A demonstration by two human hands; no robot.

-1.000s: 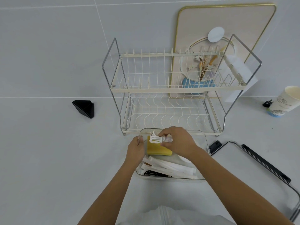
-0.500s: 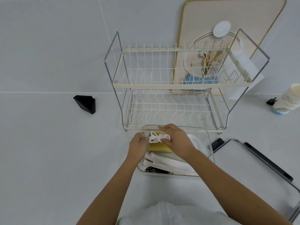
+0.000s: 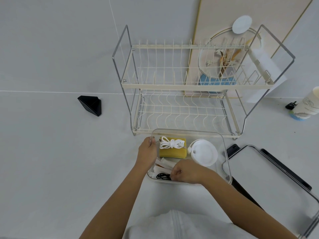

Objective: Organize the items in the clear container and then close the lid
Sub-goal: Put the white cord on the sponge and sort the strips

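Observation:
The clear container [image 3: 222,144] sits on the table in front of the dish rack. Inside at the far left lies a yellow sponge [image 3: 172,152] with a coiled white cable [image 3: 170,143] on top. A round white cup lid [image 3: 203,152] lies at the far right. White paper-wrapped sticks [image 3: 164,165] and a black coiled cord [image 3: 163,176] lie at the near left. My left hand [image 3: 147,152] grips the container's left wall. My right hand [image 3: 187,171] reaches into the near part, its fingertips pinching at the black cord. The container's lid [image 3: 269,171], with black clips, lies on the table to the right.
A two-tier cream wire dish rack [image 3: 181,87] stands just behind the container. A black wedge-shaped object [image 3: 90,105] lies to the left. A paper cup [image 3: 307,106] and a small black clip [image 3: 290,105] are at the far right. A decorated board [image 3: 241,11] leans on the wall.
My right hand has let go of the white cable, left on the sponge, and moved toward me to the black cord. My left hand stays on the container's left wall.

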